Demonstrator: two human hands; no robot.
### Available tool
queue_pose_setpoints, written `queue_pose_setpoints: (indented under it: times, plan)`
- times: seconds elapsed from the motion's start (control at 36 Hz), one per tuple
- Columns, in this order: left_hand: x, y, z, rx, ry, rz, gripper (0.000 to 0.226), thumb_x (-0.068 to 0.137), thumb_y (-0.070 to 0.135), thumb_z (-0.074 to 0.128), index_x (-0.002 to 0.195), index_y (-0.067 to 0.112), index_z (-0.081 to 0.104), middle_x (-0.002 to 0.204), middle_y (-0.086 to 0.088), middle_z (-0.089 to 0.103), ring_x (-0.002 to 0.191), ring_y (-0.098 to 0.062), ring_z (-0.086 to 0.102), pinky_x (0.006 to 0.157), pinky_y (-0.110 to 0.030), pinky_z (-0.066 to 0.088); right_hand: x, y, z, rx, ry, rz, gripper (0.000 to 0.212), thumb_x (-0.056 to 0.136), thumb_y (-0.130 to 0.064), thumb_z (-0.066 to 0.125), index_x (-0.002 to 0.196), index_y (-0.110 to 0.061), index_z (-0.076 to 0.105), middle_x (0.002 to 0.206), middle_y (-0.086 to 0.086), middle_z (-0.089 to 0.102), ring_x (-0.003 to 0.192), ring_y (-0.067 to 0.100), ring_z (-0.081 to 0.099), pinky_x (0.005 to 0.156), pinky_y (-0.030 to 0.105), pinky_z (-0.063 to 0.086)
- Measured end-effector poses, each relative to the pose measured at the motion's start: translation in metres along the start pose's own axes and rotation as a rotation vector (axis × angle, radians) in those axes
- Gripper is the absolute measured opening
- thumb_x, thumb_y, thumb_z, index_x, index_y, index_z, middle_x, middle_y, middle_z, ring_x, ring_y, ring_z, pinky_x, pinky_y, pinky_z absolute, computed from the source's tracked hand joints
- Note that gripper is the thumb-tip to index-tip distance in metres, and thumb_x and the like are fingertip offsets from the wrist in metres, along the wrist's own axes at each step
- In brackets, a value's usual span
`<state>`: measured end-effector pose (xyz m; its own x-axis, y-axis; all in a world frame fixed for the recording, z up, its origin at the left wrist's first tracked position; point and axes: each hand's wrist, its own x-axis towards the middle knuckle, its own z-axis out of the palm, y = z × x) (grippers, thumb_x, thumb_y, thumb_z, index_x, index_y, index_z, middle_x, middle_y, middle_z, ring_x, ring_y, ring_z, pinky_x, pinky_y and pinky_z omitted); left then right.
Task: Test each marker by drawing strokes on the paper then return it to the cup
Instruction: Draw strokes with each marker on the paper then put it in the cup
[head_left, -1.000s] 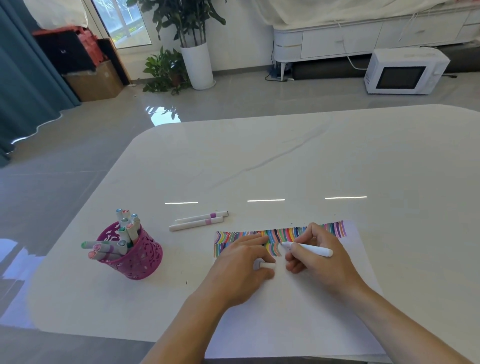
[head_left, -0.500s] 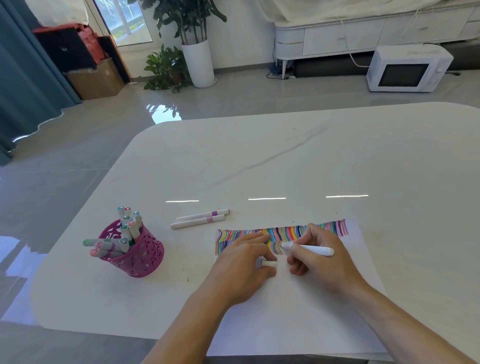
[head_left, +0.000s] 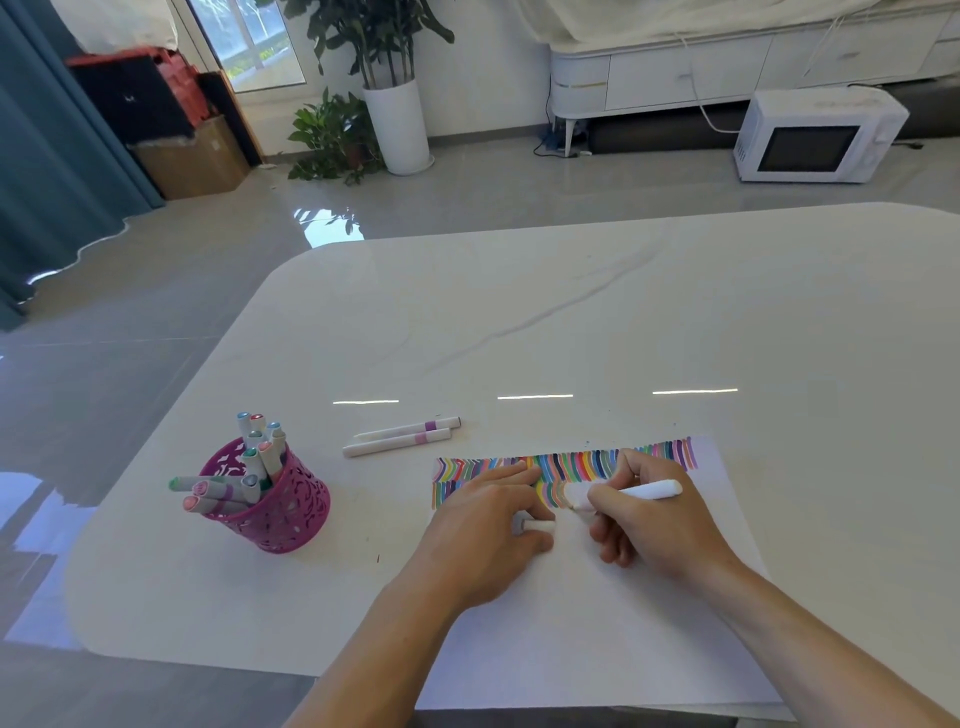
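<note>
Between the curled fingers of the right hand (head_left: 654, 530) the marker (head_left: 649, 490) is pinched tip-down for stroking, while the left hand (head_left: 478, 535) steadies the paper (head_left: 597, 623), pinching the cap (head_left: 539, 526).

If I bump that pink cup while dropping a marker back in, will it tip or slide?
Probably tips easily: the pink cup looks like thin openwork and several markers hang out over its left rim. It may also slide, since the table is glossy.
</note>
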<state>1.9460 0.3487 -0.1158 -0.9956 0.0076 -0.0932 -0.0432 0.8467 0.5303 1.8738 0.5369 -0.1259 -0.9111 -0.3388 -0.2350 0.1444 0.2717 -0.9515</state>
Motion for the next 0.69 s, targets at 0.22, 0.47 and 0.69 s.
queue_pose_setpoints:
  times: [0.22,0.47,0.69]
  plan:
    - [-0.001,0.000,-0.001,-0.011,-0.021,-0.020,0.018,0.087,0.038,0.071,0.105,0.036,0.072,0.151,0.025,0.043,0.141,0.009,0.026,0.106,-0.007,0.015,0.002,0.000,-0.002,0.060,0.008,-0.012,0.022,0.080,-0.012,0.065,0.073,-0.007,0.045,0.060,0.021,0.069,0.044,0.034,0.061,0.040,0.031,0.043]
    - [0.000,-0.002,-0.005,-0.067,-0.025,-0.066,0.019,0.089,0.041,0.068,0.108,0.038,0.070,0.144,0.031,0.048,0.133,0.009,0.037,0.099,-0.010,0.024,-0.003,-0.024,-0.005,0.250,0.003,-0.041,0.020,0.083,-0.006,0.070,0.078,-0.008,0.051,0.060,0.015,0.063,0.046,0.027,0.053,0.042,0.028,0.041]
    - [0.002,0.001,-0.008,-0.102,0.092,-0.073,0.023,0.088,0.049,0.065,0.111,0.047,0.067,0.108,0.030,0.066,0.100,0.009,0.050,0.077,0.001,0.034,-0.004,-0.024,-0.006,0.027,0.103,-0.137,0.007,0.088,-0.018,0.079,0.085,-0.016,0.072,0.066,0.001,0.071,0.055,0.017,0.065,0.050,0.027,0.048]
